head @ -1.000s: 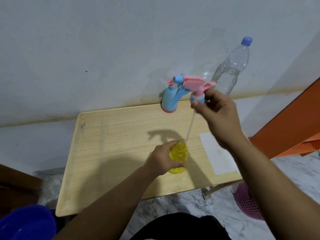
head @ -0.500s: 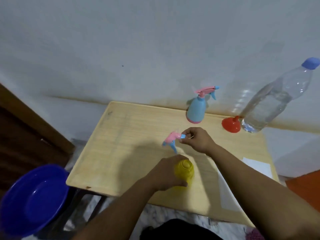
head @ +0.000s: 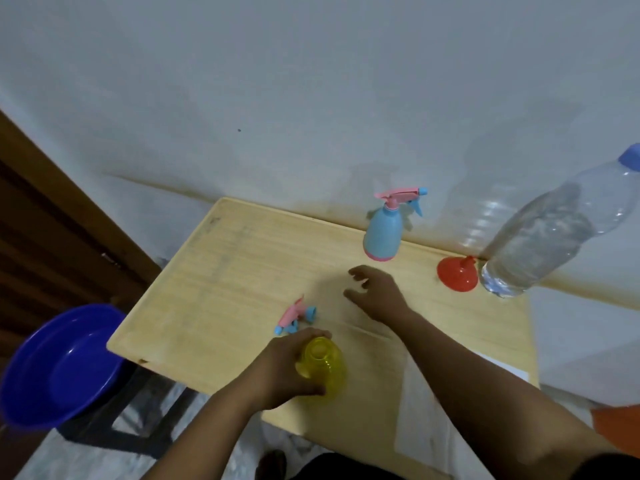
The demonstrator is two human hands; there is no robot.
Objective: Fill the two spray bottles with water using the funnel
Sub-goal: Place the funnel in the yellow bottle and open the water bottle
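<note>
My left hand (head: 280,368) grips the open yellow spray bottle (head: 325,367) near the table's front edge; its neck has no top on it. Its pink-and-blue spray head (head: 296,315) lies flat on the wooden table (head: 225,282) just behind the bottle. My right hand (head: 377,296) hovers open above the table's middle, holding nothing. The blue spray bottle (head: 382,235) with its pink head on stands at the back. A red funnel (head: 457,273) sits mouth-down to its right, beside a large clear water bottle (head: 550,237) with a blue cap.
A blue plastic basin (head: 60,365) sits on a dark stool left of the table. A white sheet of paper (head: 422,410) lies on the table's right part under my right forearm. A wall runs close behind the table, and a wooden door is at far left.
My right hand has laid the spray head down on the table, let go and drawn away to the right. My left hand keeps its grip on the yellow bottle.
</note>
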